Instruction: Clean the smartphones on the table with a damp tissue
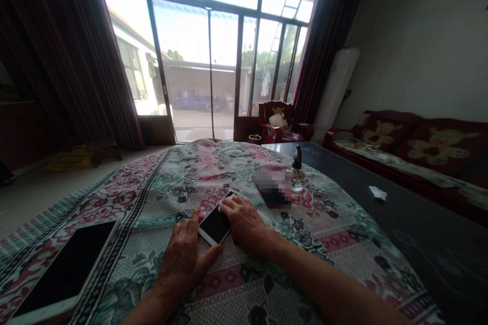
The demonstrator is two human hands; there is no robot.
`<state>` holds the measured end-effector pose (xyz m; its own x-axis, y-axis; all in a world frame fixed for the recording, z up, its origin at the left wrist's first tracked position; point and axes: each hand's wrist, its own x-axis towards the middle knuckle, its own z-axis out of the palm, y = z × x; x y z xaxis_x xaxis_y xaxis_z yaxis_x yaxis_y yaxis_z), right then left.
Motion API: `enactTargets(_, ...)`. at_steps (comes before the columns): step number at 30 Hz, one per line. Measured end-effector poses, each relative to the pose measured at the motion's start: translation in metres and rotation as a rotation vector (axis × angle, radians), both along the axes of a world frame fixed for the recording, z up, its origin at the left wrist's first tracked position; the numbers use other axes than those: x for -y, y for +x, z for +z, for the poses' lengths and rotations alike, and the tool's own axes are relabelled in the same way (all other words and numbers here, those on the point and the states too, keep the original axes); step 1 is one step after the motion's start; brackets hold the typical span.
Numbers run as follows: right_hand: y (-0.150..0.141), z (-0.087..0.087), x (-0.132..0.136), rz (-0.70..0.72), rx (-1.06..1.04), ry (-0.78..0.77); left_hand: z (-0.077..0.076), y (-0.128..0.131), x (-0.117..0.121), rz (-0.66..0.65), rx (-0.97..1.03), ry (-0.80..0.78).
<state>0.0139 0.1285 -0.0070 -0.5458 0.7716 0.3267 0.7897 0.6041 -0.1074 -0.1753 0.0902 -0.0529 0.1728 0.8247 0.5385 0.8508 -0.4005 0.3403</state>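
Note:
A white-framed smartphone (215, 226) with a dark screen lies slantwise on the patterned tablecloth (148, 251). My left hand (183, 246) braces its near left corner, fingers along one edge and thumb at the bottom edge. Bent over the upper right of the screen is my right hand (246, 221), its fingers pressed together on a small white wipe (221, 205), of which only a bit shows at the fingertips. Whether it is paper or cloth I cannot tell. Beyond that hand lies a dark flat object (276, 198), partly blurred out.
A larger white tablet (63, 269) lies at the left. A clear bottle with a black spray top (297, 160) stands past the dark object. Crumpled white paper (378, 193) rests on the dark glossy surface (419, 233) at right. A red cushioned sofa (404, 142) is behind it.

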Motion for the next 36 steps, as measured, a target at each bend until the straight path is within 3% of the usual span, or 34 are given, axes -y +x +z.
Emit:
enactTargets(3, 0.016, 0.0, -0.015, -0.131, -0.002, 0.015, 0.002, 0.001, 0.001, 0.0, -0.001, 0.0)
enactTargets(7, 0.016, 0.0, -0.01, -0.212, 0.025, 0.033, 0.001, 0.001, 0.0, 0.0, -0.01, 0.002)
enactTargets(14, -0.016, -0.003, 0.011, 0.097, 0.007, 0.043, -0.004, 0.0, -0.002, -0.004, -0.015, 0.011)
enactTargets(22, -0.002, 0.002, -0.015, -0.052, -0.021, -0.01, 0.0, 0.001, -0.001, 0.003, -0.017, -0.01)
enactTargets(27, 0.007, 0.004, -0.01, -0.187, 0.009, -0.026, 0.002, 0.003, 0.001, 0.006, -0.002, -0.021)
enactTargets(33, -0.006, 0.003, 0.012, 0.028, -0.005, -0.008, 0.002, 0.002, 0.001, 0.002, 0.01, -0.045)
enactTargets(36, -0.007, 0.005, 0.008, 0.041, -0.022, -0.025, 0.002, 0.002, 0.001, -0.011, 0.007, -0.054)
